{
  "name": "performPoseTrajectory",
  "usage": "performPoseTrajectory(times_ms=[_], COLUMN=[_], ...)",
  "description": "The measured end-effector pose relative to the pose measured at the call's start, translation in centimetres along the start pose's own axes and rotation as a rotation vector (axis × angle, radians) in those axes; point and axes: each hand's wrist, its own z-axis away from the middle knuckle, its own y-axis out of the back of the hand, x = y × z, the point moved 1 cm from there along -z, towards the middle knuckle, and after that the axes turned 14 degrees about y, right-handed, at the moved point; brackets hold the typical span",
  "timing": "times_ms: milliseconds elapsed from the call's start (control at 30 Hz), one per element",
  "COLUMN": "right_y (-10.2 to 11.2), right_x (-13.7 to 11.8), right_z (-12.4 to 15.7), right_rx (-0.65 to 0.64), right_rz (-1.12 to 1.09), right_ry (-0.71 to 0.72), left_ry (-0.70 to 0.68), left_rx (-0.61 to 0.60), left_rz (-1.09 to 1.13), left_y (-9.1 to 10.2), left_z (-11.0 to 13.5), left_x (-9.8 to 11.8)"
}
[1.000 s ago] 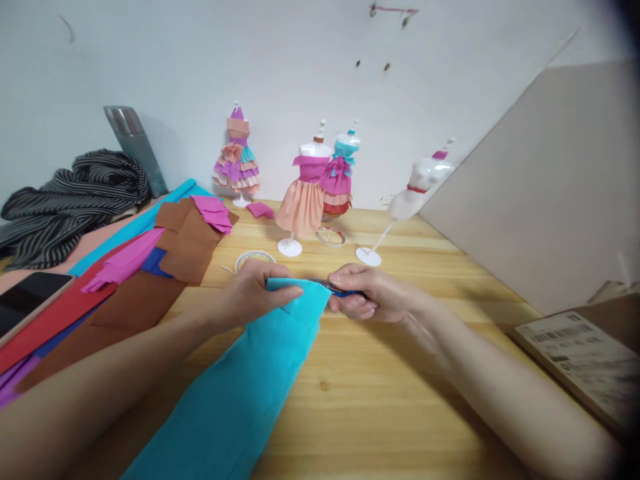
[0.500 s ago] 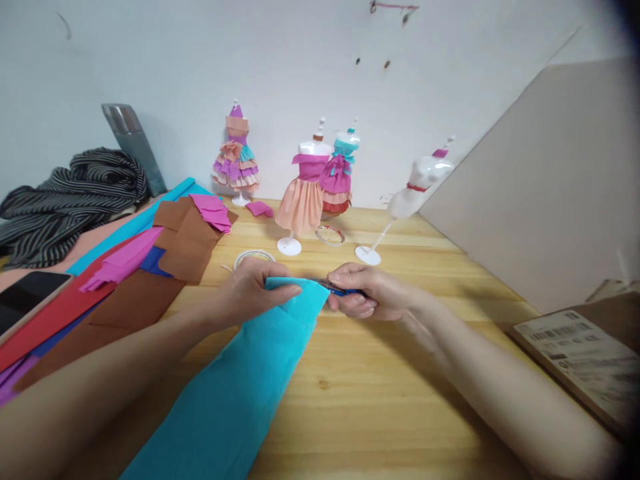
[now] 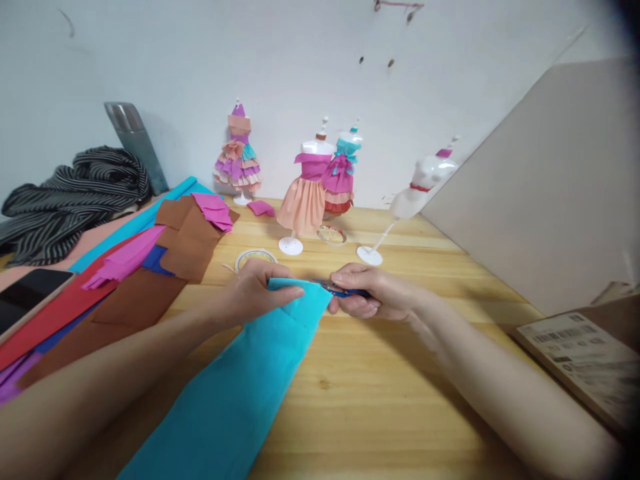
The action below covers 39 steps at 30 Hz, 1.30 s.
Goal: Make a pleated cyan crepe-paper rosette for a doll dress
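A long turquoise strip of crepe paper (image 3: 235, 393) runs from the near edge of the view up to my left hand (image 3: 265, 290). The thumb lies on top and pinches its far end, which is folded over. In my right hand (image 3: 370, 291) is a pair of scissors (image 3: 345, 292) with dark blue handles. Their blades meet the right corner of the turquoise paper, and part of them is hidden behind its edge. A roll of tape (image 3: 256, 256) lies just beyond my left hand.
Dressed mini mannequins (image 3: 303, 200) stand at the back, with a bare one (image 3: 425, 180) leaning at right. Brown paper pieces (image 3: 187, 233), a phone (image 3: 35, 293), striped cloth (image 3: 75, 200) and a flask (image 3: 137, 143) are left. A cardboard box (image 3: 585, 353) sits at right.
Both hands keep nearly the same pose on the paper and scissors. The whole view has shifted very slightly.
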Motion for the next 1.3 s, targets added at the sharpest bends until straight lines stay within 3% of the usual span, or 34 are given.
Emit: performPoseTrajectory(times_ms=[300, 767, 1100, 1300], right_y=[-0.6, -0.2, -0.7, -0.5], right_x=[0.1, -0.1, 0.2, 0.0], right_z=[-0.1, 0.0, -0.2, -0.1], right_rx=[0.036, 0.044, 0.039, 0.054], right_rz=[0.010, 0.007, -0.023, -0.008], right_ry=[-0.002, -0.030, -0.014, -0.003], left_ry=[0.127, 0.142, 0.243, 0.215], left_rx=[-0.008, 0.031, 0.006, 0.049], left_rz=[0.105, 0.129, 0.216, 0.247], left_y=[-0.8, -0.8, -1.4, -1.8], left_z=[0.2, 0.2, 0.8, 0.6], left_x=[-0.1, -0.1, 0.1, -0.5])
